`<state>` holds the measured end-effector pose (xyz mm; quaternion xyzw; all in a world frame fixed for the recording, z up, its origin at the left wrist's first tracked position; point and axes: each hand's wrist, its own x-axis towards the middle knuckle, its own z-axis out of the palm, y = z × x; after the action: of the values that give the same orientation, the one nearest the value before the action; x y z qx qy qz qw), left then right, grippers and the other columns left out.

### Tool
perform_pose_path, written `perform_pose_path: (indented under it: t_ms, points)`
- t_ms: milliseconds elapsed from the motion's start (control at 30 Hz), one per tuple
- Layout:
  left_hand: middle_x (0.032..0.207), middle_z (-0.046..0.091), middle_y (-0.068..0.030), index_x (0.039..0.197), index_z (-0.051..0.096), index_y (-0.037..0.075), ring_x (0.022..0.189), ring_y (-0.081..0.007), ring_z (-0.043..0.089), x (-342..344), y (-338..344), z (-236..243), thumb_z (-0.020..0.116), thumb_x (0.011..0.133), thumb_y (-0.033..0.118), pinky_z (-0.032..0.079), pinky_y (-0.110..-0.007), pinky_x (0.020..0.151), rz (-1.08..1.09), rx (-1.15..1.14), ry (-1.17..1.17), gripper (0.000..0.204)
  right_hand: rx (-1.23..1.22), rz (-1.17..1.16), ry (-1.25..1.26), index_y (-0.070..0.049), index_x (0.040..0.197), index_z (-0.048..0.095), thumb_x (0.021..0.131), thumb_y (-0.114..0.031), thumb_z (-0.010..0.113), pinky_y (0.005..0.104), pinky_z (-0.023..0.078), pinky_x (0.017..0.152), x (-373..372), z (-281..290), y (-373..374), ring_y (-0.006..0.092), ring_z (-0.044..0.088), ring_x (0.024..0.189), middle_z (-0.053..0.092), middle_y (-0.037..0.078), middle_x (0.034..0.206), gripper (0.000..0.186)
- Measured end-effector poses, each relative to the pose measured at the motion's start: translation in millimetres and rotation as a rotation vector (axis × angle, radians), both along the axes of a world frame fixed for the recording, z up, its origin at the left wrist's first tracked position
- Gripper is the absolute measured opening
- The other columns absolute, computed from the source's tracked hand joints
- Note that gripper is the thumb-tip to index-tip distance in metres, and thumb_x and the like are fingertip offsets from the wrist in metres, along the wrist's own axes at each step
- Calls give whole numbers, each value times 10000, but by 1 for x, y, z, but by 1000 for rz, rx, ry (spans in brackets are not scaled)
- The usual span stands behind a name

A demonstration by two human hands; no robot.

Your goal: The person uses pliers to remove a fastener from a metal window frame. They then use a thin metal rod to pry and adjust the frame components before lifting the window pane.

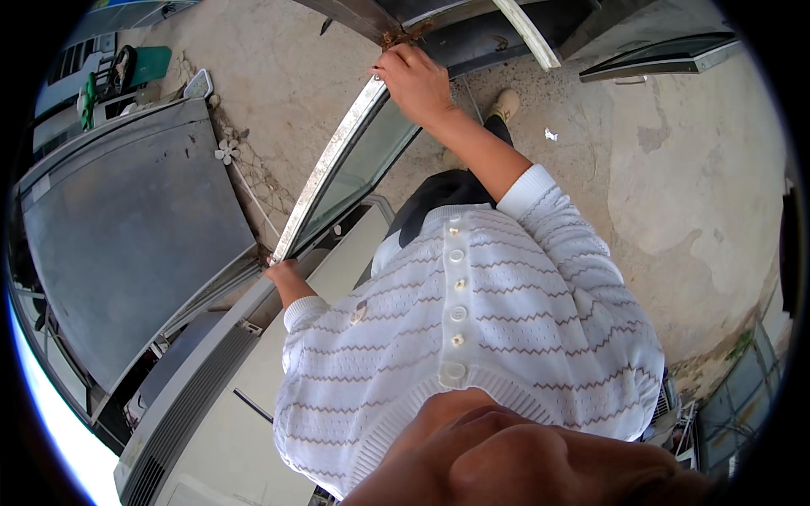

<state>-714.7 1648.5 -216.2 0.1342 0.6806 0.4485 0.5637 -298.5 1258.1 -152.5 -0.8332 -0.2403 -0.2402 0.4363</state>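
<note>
A glass panel in a worn, whitish metal frame (pixel 327 165) stands tilted before me, running from the upper middle down to the left. At its far end, my right hand (pixel 415 86) is closed over the frame's corner, right beside a rusty spot on a dark metal structure (pixel 472 51). My left hand (pixel 285 271) is closed on the near, lower end of the same frame; its fingers are partly hidden behind the edge. Greenish glass (pixel 364 160) shows between the two hands. Both forearms come out of white knitted sleeves.
A large grey metal sheet (pixel 135 228) lies at the left, near a small white fan blade (pixel 226 152). A long slatted housing (pixel 190 396) is below my left hand. Another framed glass panel (pixel 662 61) projects at upper right. A white scrap (pixel 551 134) lies on the concrete floor (pixel 582 169).
</note>
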Motion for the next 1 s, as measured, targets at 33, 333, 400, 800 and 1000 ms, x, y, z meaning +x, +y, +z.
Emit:
perform_pose_path:
  t_ms: [33,333,400,800,1000]
  points:
    - [1404,437,-36,1416,346,185,1245,-221,457,-4,4,-2,283,876,443,283,-310,1044,-56,-30,54,602,61,-37,68,-156,821,564,786,-255,663,344,505,558,-1,0,-4,222,599,733,571,-6,818,144]
    - [1399,442,-46,1408,357,158,1225,-238,467,-22,29,-23,271,882,466,296,-327,1048,-119,-92,100,616,1119,93,1057,9,895,519,896,-123,602,263,563,659,14,-41,-32,187,666,804,616,101,832,156]
    - [1392,449,-50,1404,364,150,1214,-243,477,-24,31,-23,267,883,466,304,-333,1045,-110,-94,85,617,1180,125,1126,7,912,508,905,-125,587,277,570,670,14,-46,-33,209,670,812,628,124,864,154]
    - [1346,500,-62,1385,396,128,1152,-240,529,-16,22,-16,258,882,453,333,-340,1021,-26,-68,70,614,1261,126,1195,16,960,483,922,-115,554,311,583,703,15,-46,-30,239,672,833,629,150,906,155]
    - [1373,472,-67,1408,359,149,1208,-220,490,-8,10,-2,279,873,476,274,-301,1047,-30,-57,42,632,1292,103,1246,18,959,476,923,-114,550,326,586,718,16,-52,-26,239,669,838,626,150,910,156]
